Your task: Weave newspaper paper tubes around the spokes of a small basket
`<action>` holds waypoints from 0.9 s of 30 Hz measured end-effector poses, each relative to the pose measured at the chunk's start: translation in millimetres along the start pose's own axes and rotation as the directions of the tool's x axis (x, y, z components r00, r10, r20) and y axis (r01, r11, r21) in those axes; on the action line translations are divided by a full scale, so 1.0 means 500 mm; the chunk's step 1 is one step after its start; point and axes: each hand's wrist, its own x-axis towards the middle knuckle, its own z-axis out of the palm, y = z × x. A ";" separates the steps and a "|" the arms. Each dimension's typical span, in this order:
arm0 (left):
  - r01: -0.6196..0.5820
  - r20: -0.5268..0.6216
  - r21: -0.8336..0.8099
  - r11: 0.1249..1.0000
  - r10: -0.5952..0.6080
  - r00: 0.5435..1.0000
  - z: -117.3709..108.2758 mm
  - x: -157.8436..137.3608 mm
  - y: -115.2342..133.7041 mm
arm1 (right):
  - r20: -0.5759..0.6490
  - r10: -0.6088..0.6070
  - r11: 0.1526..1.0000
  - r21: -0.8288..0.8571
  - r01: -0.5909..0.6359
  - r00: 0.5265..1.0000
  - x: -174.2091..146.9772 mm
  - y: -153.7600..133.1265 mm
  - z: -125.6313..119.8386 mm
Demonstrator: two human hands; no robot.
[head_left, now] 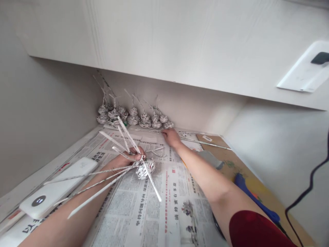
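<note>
My left hand [131, 156] is closed on a small woven paper gourd [145, 168], made of rolled newspaper strips. Long loose paper strips [128, 135] fan out from it to the upper left, lower left and lower right. Stretched to the back, my right hand [171, 137] has its fingers pinched on a thin rolled-paper stick among several [190, 133] lying there. Just behind that hand stands a row of woven paper gourds [145, 120] with stems pointing up.
Newspaper sheets [123, 212] cover the surface. A white power bank [59, 187] lies at left. On the right are a cardboard sheet [221, 144], a blue-handled tool [254, 199] and a black cable [298, 202]. A white overhang [164, 41] crosses above; walls close in both sides.
</note>
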 end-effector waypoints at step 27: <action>-0.004 0.064 -0.051 0.999 0.008 0.998 0.008 -0.009 0.015 | -0.406 -0.242 0.770 0.473 0.429 0.881 -0.134 -0.082 -0.142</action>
